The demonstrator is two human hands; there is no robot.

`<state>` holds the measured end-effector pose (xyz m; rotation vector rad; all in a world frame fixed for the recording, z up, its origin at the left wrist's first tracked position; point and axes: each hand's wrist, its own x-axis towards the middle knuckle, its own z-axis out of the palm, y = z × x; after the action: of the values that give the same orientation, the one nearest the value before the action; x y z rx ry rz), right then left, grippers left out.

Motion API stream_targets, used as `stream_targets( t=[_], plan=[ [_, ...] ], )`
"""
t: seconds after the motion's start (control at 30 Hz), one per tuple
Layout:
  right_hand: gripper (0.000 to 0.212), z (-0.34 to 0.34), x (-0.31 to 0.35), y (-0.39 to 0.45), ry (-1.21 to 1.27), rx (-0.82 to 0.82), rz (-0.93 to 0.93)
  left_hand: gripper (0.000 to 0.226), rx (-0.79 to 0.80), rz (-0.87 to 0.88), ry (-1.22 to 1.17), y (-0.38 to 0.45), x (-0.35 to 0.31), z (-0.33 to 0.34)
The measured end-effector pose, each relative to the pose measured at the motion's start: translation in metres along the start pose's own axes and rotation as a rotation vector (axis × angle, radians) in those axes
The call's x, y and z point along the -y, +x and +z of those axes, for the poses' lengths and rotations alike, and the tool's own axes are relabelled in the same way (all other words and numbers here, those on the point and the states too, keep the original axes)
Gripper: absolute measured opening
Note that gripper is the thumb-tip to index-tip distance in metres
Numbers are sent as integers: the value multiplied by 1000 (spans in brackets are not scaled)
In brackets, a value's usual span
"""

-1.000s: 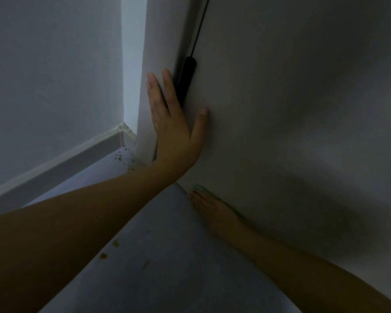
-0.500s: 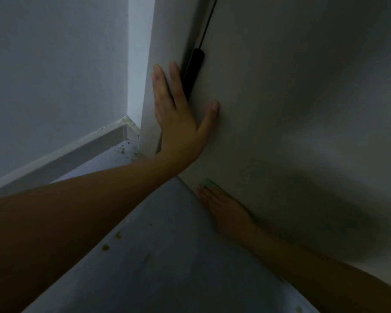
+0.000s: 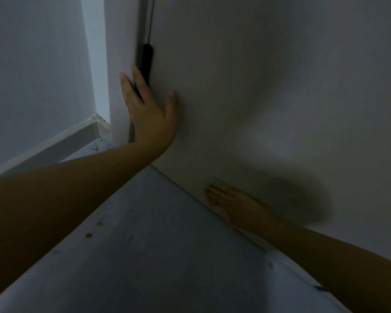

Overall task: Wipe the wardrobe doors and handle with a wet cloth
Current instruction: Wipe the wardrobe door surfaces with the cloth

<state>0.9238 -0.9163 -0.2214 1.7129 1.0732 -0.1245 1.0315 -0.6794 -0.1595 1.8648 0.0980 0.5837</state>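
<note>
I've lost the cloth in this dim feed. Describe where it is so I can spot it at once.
Start at the large pale wardrobe door and drop to its bottom edge. There the right hand presses a small pale green cloth against the door. It is the only green thing nearby.

A dim home room corner: white wardrobe door (image 3: 257, 86), skirting board (image 3: 54, 145), grey floor (image 3: 156, 245).

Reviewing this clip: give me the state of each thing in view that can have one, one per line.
left hand: open, flat against the wardrobe door
right hand: presses the cloth to the door's bottom edge; blurred
green cloth: mostly hidden under the right hand
wardrobe door: looks closed
black handle: untouched, just beyond the left fingertips
floor: spotted with small stains
</note>
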Motion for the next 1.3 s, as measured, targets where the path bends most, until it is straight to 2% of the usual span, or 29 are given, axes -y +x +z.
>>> stream_targets(
  t=[0.1, 0.2, 0.27, 0.37, 0.47, 0.53, 0.67, 0.73, 0.8, 0.9, 1.0, 1.03, 1.13, 1.2, 1.3],
  plan=[
    [79, 10, -5, -47, 12, -52, 108, 80, 69, -4, 37, -14, -1, -1],
    [63, 6, -10, -71, 81, -153, 295, 76, 121, -58, -17, -26, -11, 4],
    [66, -3, -17, -62, 116, -147, 397, 69, 154, -111, -80, -32, -16, 7],
    [64, -8, -22, -24, 46, -184, 394, 61, 187, -143, -140, -44, -8, 10],
    [61, -17, -27, 27, -31, -229, 311, 58, 187, -152, -169, -52, 2, 9],
    [60, -32, -32, 56, -52, -193, 232, 57, 163, -149, -167, -52, 6, 8],
    [66, -50, -42, 69, -53, -82, 212, 57, 153, -142, -102, -49, 8, 6],
    [81, -48, -48, 60, -32, -104, 255, 57, 184, -145, -115, -50, 7, 5],
    [99, -49, -57, 42, -6, -126, 376, 57, 215, -148, -110, -50, 4, 6],
    [75, -60, -76, -4, 93, -252, 532, 58, 223, -175, -84, -50, -3, 10],
    [52, -69, -103, -53, 93, -512, 744, 59, 237, -222, -105, -49, -13, 11],
    [48, -75, -114, -61, 70, -573, 837, 59, 232, -238, -121, -48, -16, 11],
    [58, -90, -138, -60, 44, -654, 1070, 57, 221, -255, -174, -49, -16, 11],
    [62, -99, -145, -36, 60, -660, 1044, 54, 211, -231, -214, -47, -11, 9],
    [55, -98, -140, 10, 27, -600, 817, 50, 182, -202, -193, -43, -3, 3]
  ],
)
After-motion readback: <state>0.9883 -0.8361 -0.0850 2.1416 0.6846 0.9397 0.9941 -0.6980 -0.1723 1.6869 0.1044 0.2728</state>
